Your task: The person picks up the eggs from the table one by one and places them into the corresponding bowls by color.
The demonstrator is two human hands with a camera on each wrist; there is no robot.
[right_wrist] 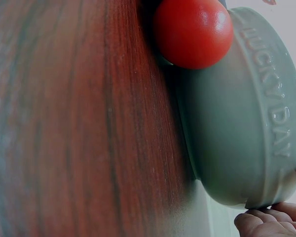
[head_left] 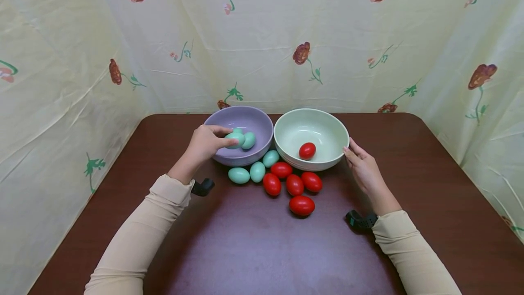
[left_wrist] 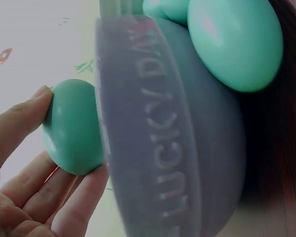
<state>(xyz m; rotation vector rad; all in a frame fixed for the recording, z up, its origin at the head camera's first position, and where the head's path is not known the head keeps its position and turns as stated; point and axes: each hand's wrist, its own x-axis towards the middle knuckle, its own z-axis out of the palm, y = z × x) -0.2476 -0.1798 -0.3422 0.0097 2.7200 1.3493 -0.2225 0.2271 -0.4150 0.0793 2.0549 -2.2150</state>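
My left hand pinches a mint-green egg between thumb and fingers, over the purple bowl. Two more mint-green eggs, one of them partly hidden behind the held egg, lie inside that bowl. My right hand grips the right side of the pale green bowl, thumb and fingertips at its rim. One red egg rests inside it. Raised letters reading "LUCKY DAY" run along the outside of both bowls in the wrist views.
Three mint-green eggs lie on the dark wooden table in front of the purple bowl. Several red eggs cluster in front of the pale green bowl. The bowls stand side by side near the back edge, before a flowered curtain.
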